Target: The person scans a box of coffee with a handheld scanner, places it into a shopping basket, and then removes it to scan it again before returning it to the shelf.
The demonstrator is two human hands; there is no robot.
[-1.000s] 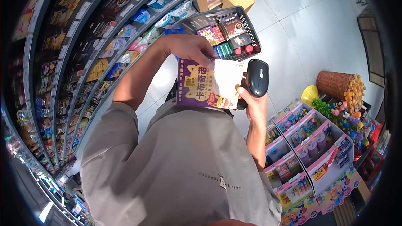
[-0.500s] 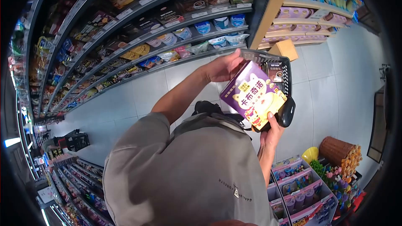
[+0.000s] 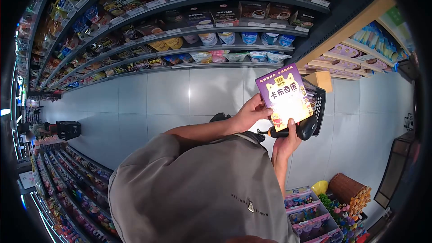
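Note:
A purple and yellow box [image 3: 283, 91] with Chinese lettering and a cartoon cat-ear shape is held up in front of me, its front face towards my eyes. Fingers of my left hand [image 3: 252, 116] are closed on its left edge. At the bottom edge, my right hand [image 3: 288, 143] grips it with the thumb over the front. A black rounded device [image 3: 308, 128] with an orange band lies across my right palm, under the box. Behind the box is a black perforated shopping basket [image 3: 320, 108], partly hidden, with a dark coffee box [image 3: 311, 102] inside.
Shelves [image 3: 180, 31] of boxes and pouches run along the far side. A cardboard box [image 3: 320, 81] stands by a wooden shelf [image 3: 364, 49] at right. Lower right are a toy display [image 3: 310, 216] and a wicker basket of flowers [image 3: 346, 188]. Another person [image 3: 40, 130] is far left.
My left hand has come from the box's far upper corner, by the basket, to its left edge. The box now stands more upright and faces me. The view has shifted.

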